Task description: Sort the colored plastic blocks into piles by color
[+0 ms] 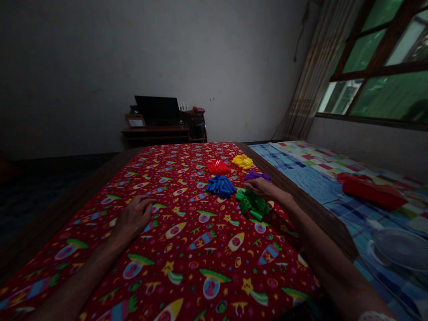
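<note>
My left hand (133,216) rests palm down on the red patterned cloth (187,249), fingers loosely curled, holding nothing. My right hand (262,187) reaches over the pile of green plastic pieces (252,203), fingers bent down onto it; whether it grips a piece is hidden. Beyond it lie a blue pile (220,186), a red pile (218,167), a yellow pile (243,161) and a purple pile (257,176), the purple one just past my right fingertips.
The cloth covers a wooden-edged table (301,200). To the right is a bed with a checked blue sheet (321,178), a red object (371,191) and a white fan (401,247). A desk with a dark screen (160,118) stands at the far wall.
</note>
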`<act>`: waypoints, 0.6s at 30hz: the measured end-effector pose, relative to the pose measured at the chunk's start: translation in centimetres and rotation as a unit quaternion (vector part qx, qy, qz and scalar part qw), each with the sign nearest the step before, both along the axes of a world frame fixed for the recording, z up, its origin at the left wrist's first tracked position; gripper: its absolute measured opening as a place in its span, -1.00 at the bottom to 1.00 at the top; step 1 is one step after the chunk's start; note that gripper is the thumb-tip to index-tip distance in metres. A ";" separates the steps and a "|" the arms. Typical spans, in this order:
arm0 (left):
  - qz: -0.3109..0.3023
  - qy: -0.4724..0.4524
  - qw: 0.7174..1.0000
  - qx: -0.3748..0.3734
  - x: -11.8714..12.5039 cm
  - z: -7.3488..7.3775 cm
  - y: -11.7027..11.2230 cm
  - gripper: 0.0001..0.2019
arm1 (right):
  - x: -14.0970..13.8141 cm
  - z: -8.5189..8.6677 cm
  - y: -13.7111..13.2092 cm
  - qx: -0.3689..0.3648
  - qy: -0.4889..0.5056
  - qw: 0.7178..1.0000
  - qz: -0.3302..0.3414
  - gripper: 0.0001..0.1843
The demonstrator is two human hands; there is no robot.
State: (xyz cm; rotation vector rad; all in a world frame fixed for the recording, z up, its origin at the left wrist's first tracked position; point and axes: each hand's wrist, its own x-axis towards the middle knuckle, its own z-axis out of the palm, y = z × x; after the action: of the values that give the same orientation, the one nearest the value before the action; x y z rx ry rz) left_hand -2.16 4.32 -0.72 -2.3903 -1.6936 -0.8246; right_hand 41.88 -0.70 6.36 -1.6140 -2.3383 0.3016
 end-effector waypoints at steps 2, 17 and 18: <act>-0.002 -0.004 1.000 -0.002 0.1 0.1 -0.1 -0.72 | 0.2 -0.1 0.1 0.000 0.016 1.000 0.008 -0.52; -0.008 -0.009 1.000 -0.008 0.1 0.0 0.4 -0.69 | 5.8 0.4 0.5 0.265 0.284 0.876 -0.287 -0.50; -0.002 -0.018 1.000 -0.007 0.0 -0.1 0.6 -0.68 | 6.7 -0.2 0.8 0.280 0.334 0.840 -0.322 -0.48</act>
State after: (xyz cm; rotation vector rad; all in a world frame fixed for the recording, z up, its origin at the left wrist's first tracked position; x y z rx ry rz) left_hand -2.20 4.91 -0.87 -2.4033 -1.7127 -0.8637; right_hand 48.54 0.08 6.18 -1.5337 -1.1285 0.0038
